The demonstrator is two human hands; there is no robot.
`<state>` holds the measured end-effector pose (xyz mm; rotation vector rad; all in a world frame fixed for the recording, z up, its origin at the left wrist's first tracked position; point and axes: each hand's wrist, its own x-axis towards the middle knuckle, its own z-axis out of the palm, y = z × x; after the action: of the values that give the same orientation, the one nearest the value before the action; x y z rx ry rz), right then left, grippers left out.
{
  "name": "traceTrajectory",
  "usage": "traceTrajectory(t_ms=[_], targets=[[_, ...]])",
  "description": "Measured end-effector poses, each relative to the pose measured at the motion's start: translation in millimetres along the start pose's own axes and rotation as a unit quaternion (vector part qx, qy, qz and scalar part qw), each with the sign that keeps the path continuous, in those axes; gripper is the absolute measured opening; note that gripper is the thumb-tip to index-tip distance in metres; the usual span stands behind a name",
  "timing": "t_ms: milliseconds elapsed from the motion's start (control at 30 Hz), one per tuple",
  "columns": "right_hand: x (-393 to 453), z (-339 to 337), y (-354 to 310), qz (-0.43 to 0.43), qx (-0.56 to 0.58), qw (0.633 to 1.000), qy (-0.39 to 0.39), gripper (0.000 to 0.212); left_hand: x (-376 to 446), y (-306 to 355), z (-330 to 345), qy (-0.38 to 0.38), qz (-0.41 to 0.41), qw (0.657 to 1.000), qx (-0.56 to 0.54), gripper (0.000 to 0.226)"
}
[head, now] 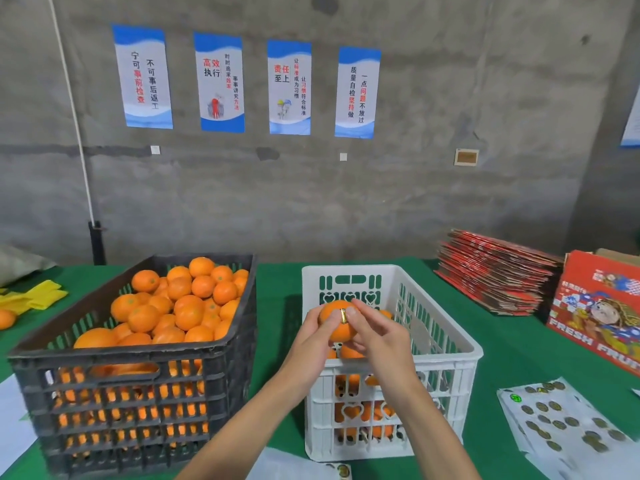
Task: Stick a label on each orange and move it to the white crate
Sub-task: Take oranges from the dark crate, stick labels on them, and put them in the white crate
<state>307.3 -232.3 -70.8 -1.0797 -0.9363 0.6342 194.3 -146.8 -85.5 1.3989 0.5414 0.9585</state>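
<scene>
Left hand (313, 336) gripping orange (335, 323) above white crate (450, 344), right hand (375, 332) fingers pinching gold label (343, 315) onto it, black crate (221, 351) of oranges at tabletop (512, 348) left, label sheets (561, 420) near right edge

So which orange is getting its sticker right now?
Find the white crate on the green table. Above its near edge, the left hand holds one orange while the right hand presses on a gold label. Only this orange is lifted.
</scene>
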Motion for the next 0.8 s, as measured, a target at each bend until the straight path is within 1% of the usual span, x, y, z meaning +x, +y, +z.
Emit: traceTrajectory(t_ms=[67,100,133,200,267,367,433,467,533,567,633,700,767,800], targets=[[6.3,-2.4,4.7,-0.021,-0.07,0.997,0.02,0.044,2.5,5.4,-9.1,0.025,0.033,0.996,0.073,0.028],[9.4,-3.4,7.2,-0.031,-0.109,0.993,0.037,0.04,4.1,9.0,-16.8,0.04,0.051,0.993,0.095,0.024],[12.1,-4.3,8.7,-0.041,-0.14,0.988,0.055,0.035,5.7,12.9,-25.2,0.054,0.067,0.991,0.102,0.025],[16.9,-5.1,12.5,-0.066,-0.192,0.977,0.066,0.029,6.0,20.8,-43.6,0.08,0.079,0.989,0.092,0.026],[21.6,0.5,15.0,-0.079,-0.224,0.97,0.049,0.031,4.9,30.4,-64.3,0.106,0.089,0.986,0.097,0.027],[28.9,23.0,18.4,-0.075,-0.216,0.973,0.005,0.034,0.5,49.1,-100.4,0.141,0.119,0.971,0.15,0.022],[33.7,46.3,23.4,-0.075,-0.21,0.974,-0.028,0.033,-4.5,62.7,-130.4,0.181,0.137,0.96,0.166,0.017],[36.7,60.4,26.5,-0.08,-0.212,0.973,-0.046,0.031,-7.1,70.1,-146.5,0.205,0.146,0.95,0.184,0.016],[41.8,90.7,32.5,-0.089,-0.215,0.969,-0.086,0.028,-12.9,82.4,-181.9,0.246,0.147,0.922,0.259,0.014],[44.1,107.6,35.9,-0.092,-0.211,0.967,-0.107,0.028,-15.2,87.0,-201.4,0.26,0.13,0.906,0.309,0.014],[47.8,140.0,43.0,-0.1,-0.203,0.964,-0.139,0.03,-19.6,92.9,-240.1,0.254,0.052,0.864,0.431,0.025],[50.1,169.7,50.2,-0.105,-0.191,0.964,-0.154,0.033,-21.8,94.4,-275.0,0.196,-0.069,0.821,0.532,0.037],[52.5,192.1,57.5,-0.107,-0.192,0.962,-0.165,0.034,-20.6,97.3,-298.1,0.127,-0.195,0.788,0.57,0.043],[53.5,200.6,60.8,-0.107,-0.198,0.959,-0.171,0.036,-17.8,99.4,-307.0,0.11,-0.236,0.773,0.579,0.046]])
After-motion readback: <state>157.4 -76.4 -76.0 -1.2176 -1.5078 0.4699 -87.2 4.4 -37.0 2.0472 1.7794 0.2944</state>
